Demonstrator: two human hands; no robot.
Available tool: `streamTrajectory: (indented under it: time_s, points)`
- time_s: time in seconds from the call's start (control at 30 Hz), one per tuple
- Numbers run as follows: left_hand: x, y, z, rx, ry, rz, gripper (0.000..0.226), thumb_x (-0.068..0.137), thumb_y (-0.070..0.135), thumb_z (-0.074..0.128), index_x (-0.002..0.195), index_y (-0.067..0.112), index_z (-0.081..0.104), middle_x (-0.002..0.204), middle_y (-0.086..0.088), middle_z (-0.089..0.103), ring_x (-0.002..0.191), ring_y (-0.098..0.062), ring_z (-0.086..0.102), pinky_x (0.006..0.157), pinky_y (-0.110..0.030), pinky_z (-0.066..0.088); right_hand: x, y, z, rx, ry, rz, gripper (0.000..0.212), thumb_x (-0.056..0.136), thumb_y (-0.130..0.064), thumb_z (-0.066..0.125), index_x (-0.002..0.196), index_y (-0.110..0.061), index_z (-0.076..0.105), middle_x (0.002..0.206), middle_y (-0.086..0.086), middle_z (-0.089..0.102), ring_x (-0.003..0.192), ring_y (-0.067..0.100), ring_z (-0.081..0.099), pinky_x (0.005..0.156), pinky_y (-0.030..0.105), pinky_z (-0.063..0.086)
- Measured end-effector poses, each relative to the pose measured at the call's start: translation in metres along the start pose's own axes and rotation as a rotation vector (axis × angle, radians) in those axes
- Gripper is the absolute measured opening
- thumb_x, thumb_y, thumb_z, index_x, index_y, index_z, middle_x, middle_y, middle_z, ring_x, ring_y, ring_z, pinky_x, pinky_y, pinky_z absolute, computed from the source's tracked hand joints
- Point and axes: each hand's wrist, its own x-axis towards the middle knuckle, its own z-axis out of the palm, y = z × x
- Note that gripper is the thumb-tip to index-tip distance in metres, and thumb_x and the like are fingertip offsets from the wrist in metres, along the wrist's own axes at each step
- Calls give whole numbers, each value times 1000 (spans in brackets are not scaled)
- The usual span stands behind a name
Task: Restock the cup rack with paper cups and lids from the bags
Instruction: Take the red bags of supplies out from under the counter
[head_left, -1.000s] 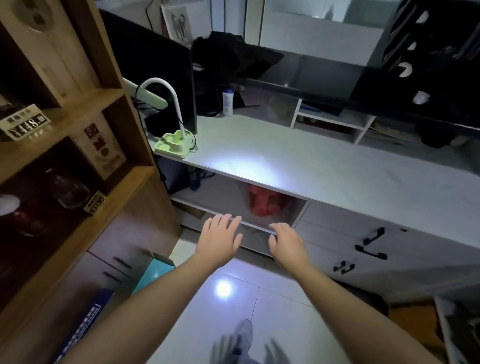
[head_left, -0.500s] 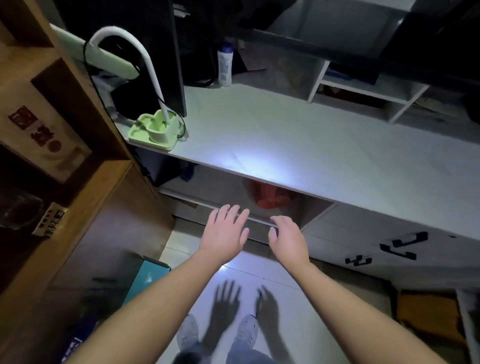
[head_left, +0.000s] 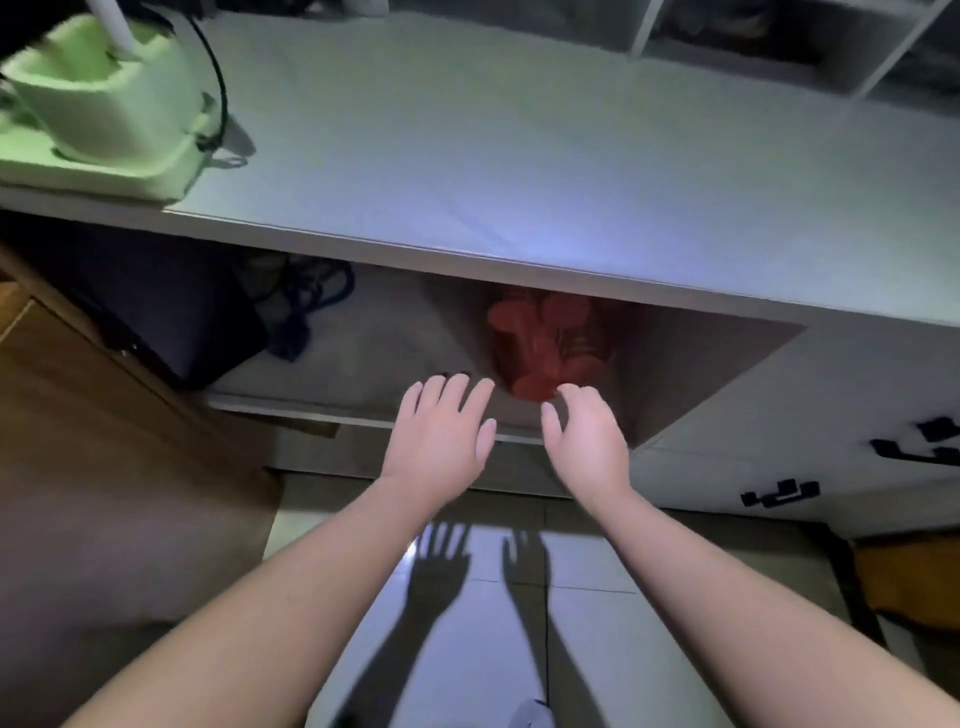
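Observation:
A red bag (head_left: 550, 343) full of round red pieces lies on the open shelf under the white counter (head_left: 519, 156). My left hand (head_left: 441, 436) hovers flat with straight fingers just in front of the shelf edge, left of the bag, holding nothing. My right hand (head_left: 587, 431) reaches toward the bag's near end, its fingers loosely curled with the tips at or just short of the red plastic; I cannot tell whether they touch. No cup rack is in view.
A green lamp base (head_left: 98, 104) with a black cord stands on the counter's left end. A dark box (head_left: 171, 317) and blue cables (head_left: 306, 306) fill the shelf's left side. White drawers with black handles (head_left: 779, 493) are to the right, a wooden cabinet (head_left: 104, 467) to the left.
The view has dropped and closed in on the shelf. Both hands have moved forward toward the red bag, and my right hand's fingers have curled at its near end.

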Motion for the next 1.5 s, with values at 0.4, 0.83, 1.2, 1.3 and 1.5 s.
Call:
streamTrajectory:
  time_s: [0.4,0.83,1.2,1.3,1.5]
  points:
    - [64,-12,177,-75,137,72,60,90,42,37,146,25,51,154,-4,46,139,-34,42,115,-54,31,124,60,129,-47,82,169,85,92,-51,62,153,-4,26,154,20,35,137,37,40,106,42,36]
    - [56,2,200,-91,226,82,54,90,36,44,140,21,57,148,-3,52,138,-32,46,115,-53,33,132,59,148,24,323,104,33,92,-5,49,124,0,57,116,24,66,108,40,62,85,41,47]
    - [40,41,130,-57,350,75,29,93,36,50,116,18,52,74,-15,58,55,-35,54,48,-34,40,-4,59,109,190,206,115,16,99,-14,51,88,-4,58,90,16,58,87,38,57,77,41,39]
    - [36,51,123,-61,326,109,32,97,38,48,122,18,49,88,-16,56,67,-34,51,56,-41,40,-46,69,107,270,253,43,15,101,-17,53,89,-10,56,86,4,55,78,24,52,72,34,41]
    - [27,73,94,-81,253,175,60,95,40,54,150,25,36,136,-24,44,94,-37,51,85,-49,39,-97,80,97,320,227,121,26,99,-28,44,85,-11,58,84,2,55,78,23,52,72,30,39]
